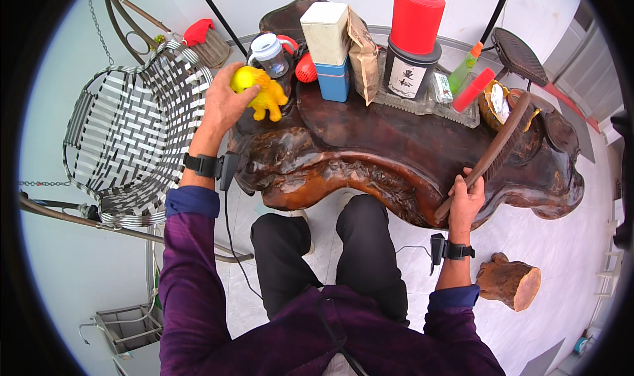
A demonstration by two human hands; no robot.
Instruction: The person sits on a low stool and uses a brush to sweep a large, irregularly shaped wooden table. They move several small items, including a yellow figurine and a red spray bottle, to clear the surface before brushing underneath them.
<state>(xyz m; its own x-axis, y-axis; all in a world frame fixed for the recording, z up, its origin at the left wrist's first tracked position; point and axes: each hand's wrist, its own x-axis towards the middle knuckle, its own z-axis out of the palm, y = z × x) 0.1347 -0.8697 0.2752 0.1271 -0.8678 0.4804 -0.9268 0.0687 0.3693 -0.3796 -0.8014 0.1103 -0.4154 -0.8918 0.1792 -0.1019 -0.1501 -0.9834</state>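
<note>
My left hand (228, 94) is closed around the head end of a yellow toy animal figure (270, 98) at the table's left end. Behind the figure stands a clear jug with a pale blue lid (269, 54). In my right hand (465, 200) is the handle of a long brown brush (490, 150) with dark bristles, slanting up to the right over the table's front part. Both hands are above the dark, polished wooden table (376, 128), which has a carved root-like front edge. Whether the figure's feet touch the table, I cannot tell.
Along the table's back stand a white-and-blue box (333, 81), a brown paper bag (364, 59), a red canister (418, 16) on a black tin (411, 73), a glass tray (406, 103), a green bottle (463, 68) and a red cylinder (473, 91). A woven swing chair (143, 138) hangs left; a wooden stump (510, 283) stands right.
</note>
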